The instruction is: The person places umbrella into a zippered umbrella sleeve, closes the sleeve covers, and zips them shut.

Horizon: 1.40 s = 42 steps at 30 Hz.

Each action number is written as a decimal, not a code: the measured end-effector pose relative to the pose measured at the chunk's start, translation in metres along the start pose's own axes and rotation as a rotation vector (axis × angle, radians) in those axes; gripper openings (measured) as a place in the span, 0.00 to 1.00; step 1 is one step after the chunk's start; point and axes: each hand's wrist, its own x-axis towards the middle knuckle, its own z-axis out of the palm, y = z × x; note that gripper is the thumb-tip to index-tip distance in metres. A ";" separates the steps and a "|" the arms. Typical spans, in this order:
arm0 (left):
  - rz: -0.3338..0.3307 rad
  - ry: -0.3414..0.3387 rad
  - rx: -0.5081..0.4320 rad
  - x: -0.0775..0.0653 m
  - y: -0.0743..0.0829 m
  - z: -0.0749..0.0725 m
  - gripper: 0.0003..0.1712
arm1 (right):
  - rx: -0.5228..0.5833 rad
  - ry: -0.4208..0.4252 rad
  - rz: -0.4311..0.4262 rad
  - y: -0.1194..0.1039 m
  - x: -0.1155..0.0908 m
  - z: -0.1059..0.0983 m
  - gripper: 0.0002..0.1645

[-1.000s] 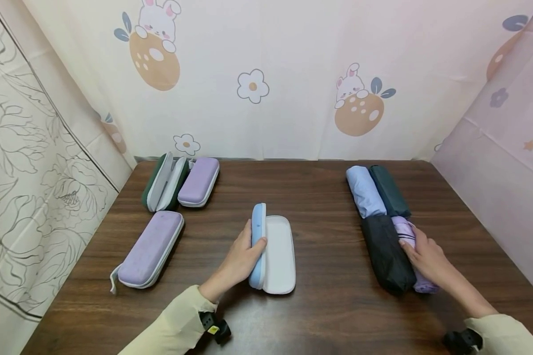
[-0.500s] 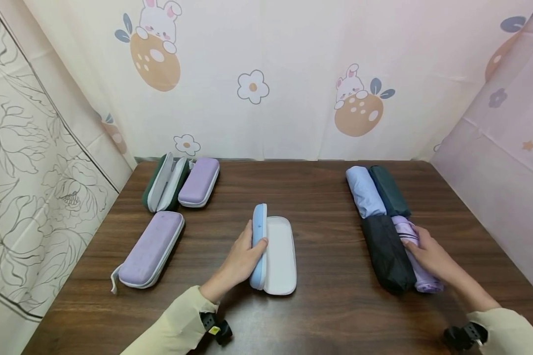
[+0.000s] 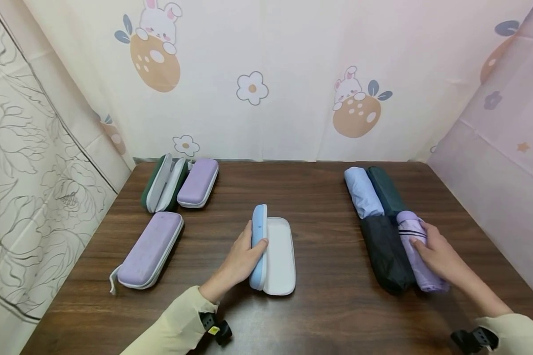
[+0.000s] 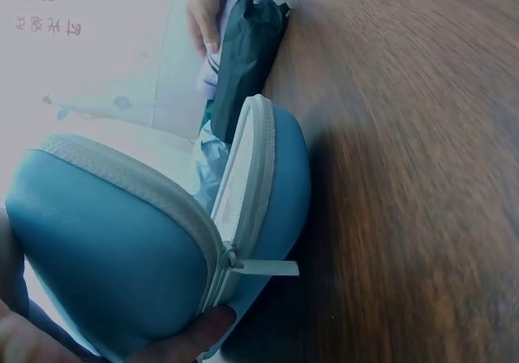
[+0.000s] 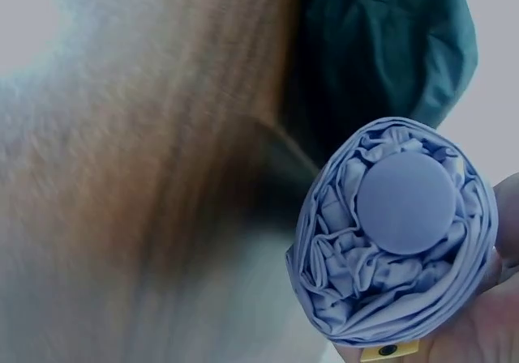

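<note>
My left hand (image 3: 240,256) grips the raised lid of a light blue zippered case (image 3: 258,246), thumb over the lid's edge. The case lies unzipped in the middle of the table, its white inside (image 3: 281,256) showing. In the left wrist view the zipper pull (image 4: 272,267) hangs from the blue shell. At the right, my right hand (image 3: 439,254) holds a folded lilac umbrella (image 3: 419,256) around its side, thumb on top near the dark stripes. The right wrist view shows its round end cap (image 5: 407,203) amid gathered fabric. A black folded umbrella (image 3: 387,254) lies just left of it.
Behind the black umbrella lie a light blue one (image 3: 363,192) and a dark green one (image 3: 385,190). On the left are a half-open green case (image 3: 164,185) and two lilac cases, one far (image 3: 198,182) and one near (image 3: 151,249). A patterned curtain (image 3: 293,98) hangs behind the table (image 3: 320,315).
My right hand has lifted the lilac umbrella slightly and shifted it right, away from the black one. The left hand and the blue case have stayed in place.
</note>
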 end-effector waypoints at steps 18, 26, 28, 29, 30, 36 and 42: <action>-0.001 -0.003 -0.016 -0.001 0.000 -0.001 0.43 | 0.043 -0.013 -0.007 -0.057 -0.003 -0.021 0.39; -0.001 -0.004 -0.020 -0.001 0.001 0.001 0.44 | 0.257 -0.098 0.011 -0.103 0.000 -0.002 0.39; -0.002 -0.005 -0.024 -0.002 0.001 0.001 0.44 | 0.282 -0.120 0.013 -0.113 0.001 0.003 0.40; -0.004 -0.005 -0.025 -0.002 0.001 0.001 0.44 | 0.285 -0.129 0.014 -0.118 0.002 0.005 0.40; -0.004 -0.006 -0.026 -0.002 0.001 0.001 0.44 | 0.297 -0.140 0.015 -0.123 0.003 0.007 0.41; -0.004 0.005 -0.028 -0.003 0.001 0.002 0.44 | 0.349 -0.173 -0.029 -0.149 0.011 0.023 0.39; -0.009 0.007 -0.030 -0.003 0.004 0.004 0.44 | 0.436 -0.204 -0.066 -0.170 0.018 0.043 0.36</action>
